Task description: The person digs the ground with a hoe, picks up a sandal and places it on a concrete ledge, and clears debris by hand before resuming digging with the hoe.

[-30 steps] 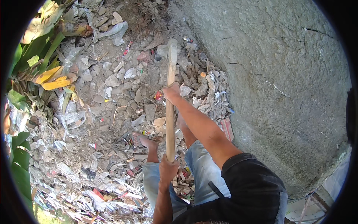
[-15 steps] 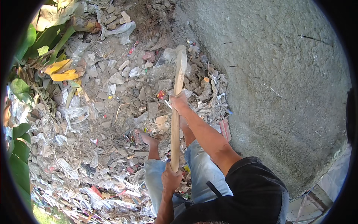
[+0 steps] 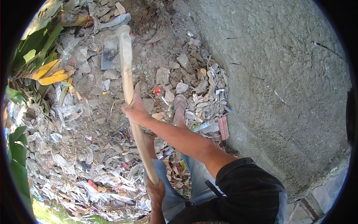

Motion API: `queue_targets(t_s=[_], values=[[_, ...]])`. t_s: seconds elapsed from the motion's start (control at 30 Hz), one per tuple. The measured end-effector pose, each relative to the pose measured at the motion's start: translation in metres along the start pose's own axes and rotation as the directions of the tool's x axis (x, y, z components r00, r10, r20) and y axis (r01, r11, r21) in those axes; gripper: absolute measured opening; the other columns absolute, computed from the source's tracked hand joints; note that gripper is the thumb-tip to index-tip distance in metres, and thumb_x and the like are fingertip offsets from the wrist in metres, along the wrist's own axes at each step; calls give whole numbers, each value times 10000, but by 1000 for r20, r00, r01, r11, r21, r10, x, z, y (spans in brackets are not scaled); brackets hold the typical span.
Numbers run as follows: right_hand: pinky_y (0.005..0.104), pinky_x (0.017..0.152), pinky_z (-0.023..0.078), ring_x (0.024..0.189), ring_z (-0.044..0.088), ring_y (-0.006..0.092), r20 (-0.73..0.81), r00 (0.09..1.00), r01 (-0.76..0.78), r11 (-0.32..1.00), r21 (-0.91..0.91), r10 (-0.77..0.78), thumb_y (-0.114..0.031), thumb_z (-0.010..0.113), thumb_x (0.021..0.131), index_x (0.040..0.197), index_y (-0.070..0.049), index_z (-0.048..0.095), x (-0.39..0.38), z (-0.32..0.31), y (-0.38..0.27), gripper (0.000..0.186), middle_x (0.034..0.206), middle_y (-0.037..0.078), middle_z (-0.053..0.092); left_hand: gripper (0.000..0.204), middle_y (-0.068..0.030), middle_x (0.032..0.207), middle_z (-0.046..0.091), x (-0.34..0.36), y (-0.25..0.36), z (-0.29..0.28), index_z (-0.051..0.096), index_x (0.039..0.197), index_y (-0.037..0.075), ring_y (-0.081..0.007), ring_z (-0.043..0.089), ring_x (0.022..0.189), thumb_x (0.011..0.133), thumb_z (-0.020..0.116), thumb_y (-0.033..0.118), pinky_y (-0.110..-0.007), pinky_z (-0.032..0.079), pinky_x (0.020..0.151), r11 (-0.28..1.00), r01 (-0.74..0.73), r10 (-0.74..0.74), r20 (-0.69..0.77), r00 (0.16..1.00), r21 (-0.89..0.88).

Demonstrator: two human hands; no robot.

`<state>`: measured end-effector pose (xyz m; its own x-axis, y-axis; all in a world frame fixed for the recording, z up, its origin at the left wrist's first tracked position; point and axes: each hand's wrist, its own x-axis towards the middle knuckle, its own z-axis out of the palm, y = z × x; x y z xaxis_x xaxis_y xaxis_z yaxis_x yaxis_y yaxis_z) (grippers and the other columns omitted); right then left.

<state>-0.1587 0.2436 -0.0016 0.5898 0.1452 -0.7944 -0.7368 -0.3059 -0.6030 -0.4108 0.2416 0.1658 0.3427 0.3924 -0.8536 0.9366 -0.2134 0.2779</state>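
Note:
Both my hands grip a hoe [image 3: 128, 71] with a long pale wooden handle and a flat metal blade [image 3: 110, 52]. My right hand [image 3: 136, 110] is wrapped round the middle of the handle, its arm stretched forward. Lower down, near my body, my left hand [image 3: 155, 189] closes on the butt end. The handle leans to the left toward its far end, where the blade shows over the rubble [image 3: 100, 80] on the upper left. Whether the blade touches the ground I cannot tell.
A rough grey cement wall [image 3: 276, 82] rises along the right. Broken stones and plastic scraps cover the ground. Leafy plants [image 3: 41, 48] with a yellow leaf [image 3: 54, 77] line the left edge. A red brick piece [image 3: 223, 128] lies by the wall; my sandalled foot [image 3: 180, 104] stands among the debris.
The hoe's head has swung left and farther away, showing its blade more broadly. Both hands have moved left with the handle, and my right foot now shows beside it.

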Motion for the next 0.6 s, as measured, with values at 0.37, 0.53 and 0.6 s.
queue_targets(t_s=[0.37,0.53,0.6], values=[[442,865,486,1005,585,354,-22,972,90,457,-885,-234,-335,589,821,1134,4,467,163,-212,95,477,1069,230,583,316,-33,676,446,2,45,-124,473,1021,-18,-125,407,500,742,577,89,-304,345,438,993,114,-104,-170,980,44],[438,923,454,1133,527,326,-16,983,0,90,-996,-183,-376,594,819,1222,-27,442,271,-310,110,554,1236,191,513,322,-115,796,543,22,111,-115,535,1035,-7,-215,487,701,794,665,162,-368,411,636,913,368,-343,-158,926,176],[437,936,447,1161,512,321,10,986,21,65,-998,-165,-403,592,821,1238,-34,438,304,-312,113,577,1275,180,495,264,-94,770,532,29,127,-98,527,983,8,-180,479,676,784,644,136,-354,403,616,865,480,-448,-204,870,148]])
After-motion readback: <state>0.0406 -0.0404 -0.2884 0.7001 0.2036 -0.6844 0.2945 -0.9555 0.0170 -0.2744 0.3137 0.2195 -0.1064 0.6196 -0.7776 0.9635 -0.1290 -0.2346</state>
